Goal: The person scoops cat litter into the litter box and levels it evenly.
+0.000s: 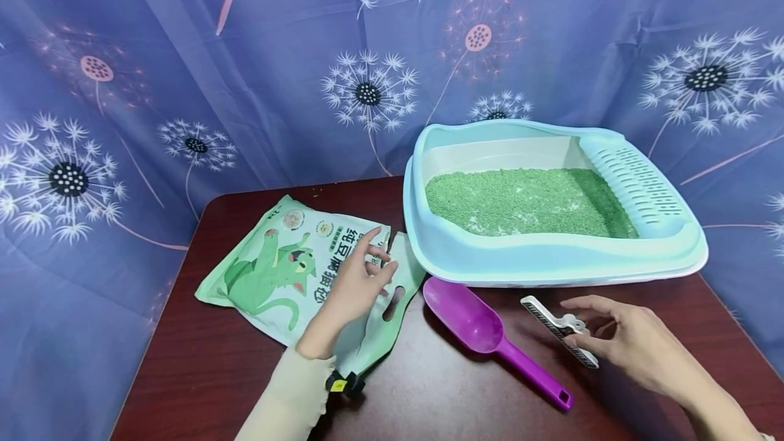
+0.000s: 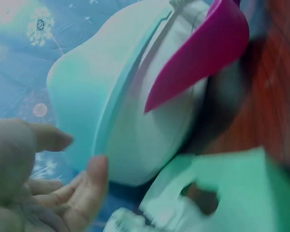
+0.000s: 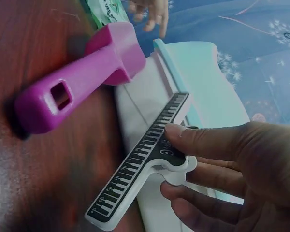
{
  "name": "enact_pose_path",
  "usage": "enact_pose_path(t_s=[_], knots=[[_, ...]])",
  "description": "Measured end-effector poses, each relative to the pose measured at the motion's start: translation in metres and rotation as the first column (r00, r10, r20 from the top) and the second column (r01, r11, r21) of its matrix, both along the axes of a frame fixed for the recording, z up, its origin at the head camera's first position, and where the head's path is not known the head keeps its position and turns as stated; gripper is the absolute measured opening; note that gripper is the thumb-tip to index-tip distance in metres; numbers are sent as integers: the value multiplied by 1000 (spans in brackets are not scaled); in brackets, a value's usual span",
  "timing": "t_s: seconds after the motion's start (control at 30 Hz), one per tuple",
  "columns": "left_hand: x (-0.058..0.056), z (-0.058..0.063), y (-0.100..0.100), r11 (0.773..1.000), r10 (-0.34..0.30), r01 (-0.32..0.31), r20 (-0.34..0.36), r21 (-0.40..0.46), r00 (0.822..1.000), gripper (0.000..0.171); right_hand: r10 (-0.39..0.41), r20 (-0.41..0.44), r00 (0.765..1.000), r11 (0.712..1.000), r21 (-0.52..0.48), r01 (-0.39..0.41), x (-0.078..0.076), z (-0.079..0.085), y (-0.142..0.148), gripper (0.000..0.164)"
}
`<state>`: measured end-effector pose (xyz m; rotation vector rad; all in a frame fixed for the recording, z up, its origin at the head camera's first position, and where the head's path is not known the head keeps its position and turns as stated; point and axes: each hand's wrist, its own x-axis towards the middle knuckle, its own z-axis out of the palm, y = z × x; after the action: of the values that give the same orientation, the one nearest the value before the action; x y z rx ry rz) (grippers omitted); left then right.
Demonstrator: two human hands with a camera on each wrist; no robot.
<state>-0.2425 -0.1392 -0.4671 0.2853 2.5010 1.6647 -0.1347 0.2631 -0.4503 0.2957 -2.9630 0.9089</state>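
My right hand pinches a white clip with a black piano-key pattern between thumb and fingers, above the table's right side. Over the green and white cat litter bag hovers my left hand, its fingers loosely bent with nothing between them. The bag lies flat, its top with the handle hole toward the right. A purple scoop rests on the table between the two hands, handle toward the front right. Behind it stands a light blue litter box holding green litter pellets.
The dark red wooden table bears everything. A blue curtain with dandelion prints hangs directly behind it. The litter box takes up the back right, with a slotted step at its right end. A few crumbs lie near the back edge.
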Motion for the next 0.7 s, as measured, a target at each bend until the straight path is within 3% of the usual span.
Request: enact_pose_path(t_s=[0.07, 0.13, 0.3, 0.4, 0.47, 0.6, 0.7], knots=[[4, 3, -10, 988, 31, -38, -50, -149, 998, 69, 2, -1, 1000, 1000, -8, -2, 1, 2, -1, 43], [9, 3, -18, 954, 56, -80, -91, -288, 994, 68, 8, -12, 1000, 1000, -26, -8, 2, 3, -2, 37], [21, -3, -30, 817, 74, -145, -148, -557, 986, 55, 42, -86, 995, 996, -71, -49, 4, 7, -9, 31], [25, -10, -33, 745, 70, -135, -125, -654, 990, 47, 70, -147, 987, 990, -107, -86, 3, 11, -14, 35], [26, -14, -34, 708, 66, -116, -98, -696, 993, 47, 84, -174, 981, 987, -124, -107, 2, 14, -18, 36], [25, -19, -34, 663, 57, -82, -59, -744, 997, 50, 103, -198, 975, 984, -121, -128, 1, 18, -24, 37], [24, -22, -34, 651, 45, -53, -31, -757, 998, 51, 116, -198, 973, 983, -120, -142, 0, 19, -27, 37]])
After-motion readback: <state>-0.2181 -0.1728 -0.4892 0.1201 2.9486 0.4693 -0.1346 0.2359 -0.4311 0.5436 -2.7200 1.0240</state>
